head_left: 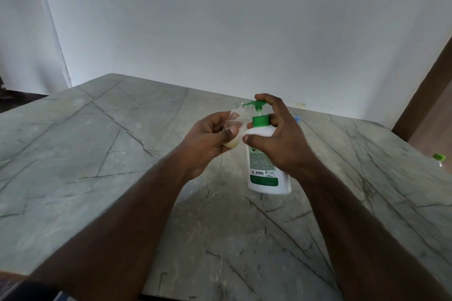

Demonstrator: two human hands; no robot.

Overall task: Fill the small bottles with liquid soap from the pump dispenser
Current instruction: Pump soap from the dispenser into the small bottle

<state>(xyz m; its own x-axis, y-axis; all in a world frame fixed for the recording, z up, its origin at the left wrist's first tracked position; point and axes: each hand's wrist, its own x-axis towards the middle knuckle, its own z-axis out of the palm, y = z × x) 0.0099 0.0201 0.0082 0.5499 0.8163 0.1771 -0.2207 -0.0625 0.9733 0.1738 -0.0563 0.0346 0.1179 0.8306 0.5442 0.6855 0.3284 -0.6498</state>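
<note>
Small bottle held to the pump spout at mid-table.

The clear bottle (pixel 234 127), a little pale soap in its base, was gripped by the left hand (pixel 208 139) at 9 o'clock of the dispenser (pixel 265 159); it was judged light, thin-walled and slippery, best taken round the body. The dispenser was clasped at the shoulder by the right hand (pixel 278 139), a finger laid on the pump (pixel 255 105); it was judged stiff and heavier.

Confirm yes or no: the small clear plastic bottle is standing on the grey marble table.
No, the left hand holds the small clear plastic bottle up against the green pump nozzle.
</note>
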